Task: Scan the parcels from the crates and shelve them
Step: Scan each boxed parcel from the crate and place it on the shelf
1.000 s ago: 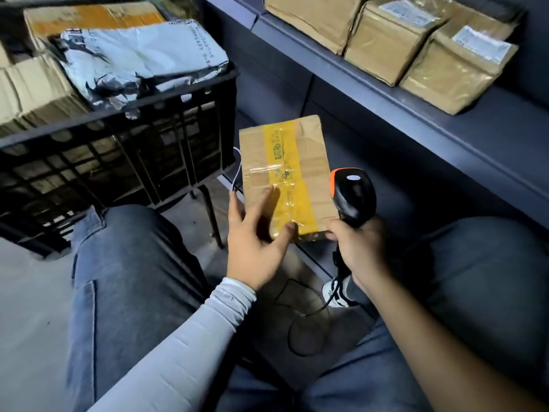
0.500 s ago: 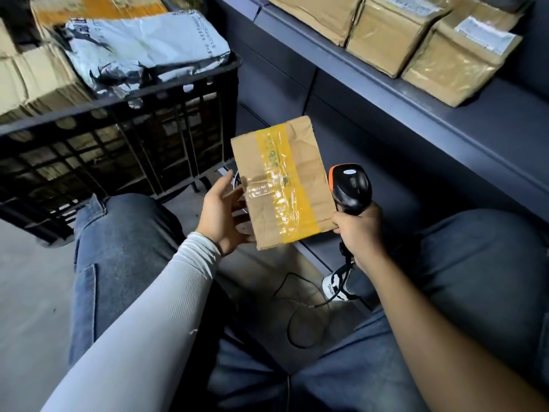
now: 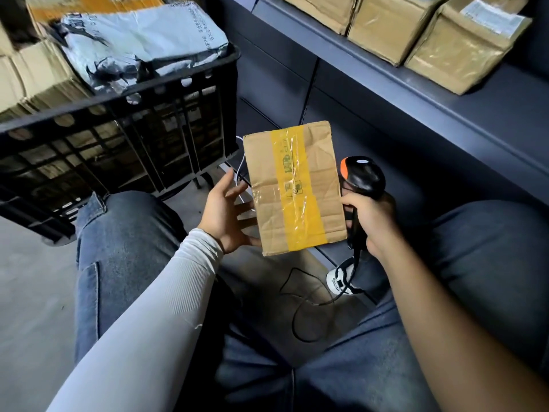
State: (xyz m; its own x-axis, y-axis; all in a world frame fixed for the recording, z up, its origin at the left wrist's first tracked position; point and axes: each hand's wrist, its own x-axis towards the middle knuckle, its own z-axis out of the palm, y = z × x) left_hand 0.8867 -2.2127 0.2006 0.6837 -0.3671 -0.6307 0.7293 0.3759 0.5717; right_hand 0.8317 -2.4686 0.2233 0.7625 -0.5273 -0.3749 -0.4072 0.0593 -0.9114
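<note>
1. Brown cardboard parcel (image 3: pixel 294 188), bound lengthwise with a band of yellow tape, is held upright in the air between the person's knees, in front of the lower shelving.
2. The left hand (image 3: pixel 225 212) is at the parcel's left edge; its fingers pass behind the cardboard and are mostly hidden, the thumb lies near the lower corner. Whether they clasp the parcel or merely support it cannot be told.
3. The right hand (image 3: pixel 368 218) has its fingers wrapped round the handle of a black scanner (image 3: pixel 364 176) with an orange trim; it touches the parcel's right edge. A cable (image 3: pixel 309 307) trails from the scanner to the floor.
4. A black crate (image 3: pixel 118 138) stands to the left, loaded with cardboard parcels and a grey poly mailer (image 3: pixel 142 40) on top.
5. The shelf (image 3: pixel 445 108) at upper right carries three brown boxes (image 3: pixel 439 43) side by side, touching.
</note>
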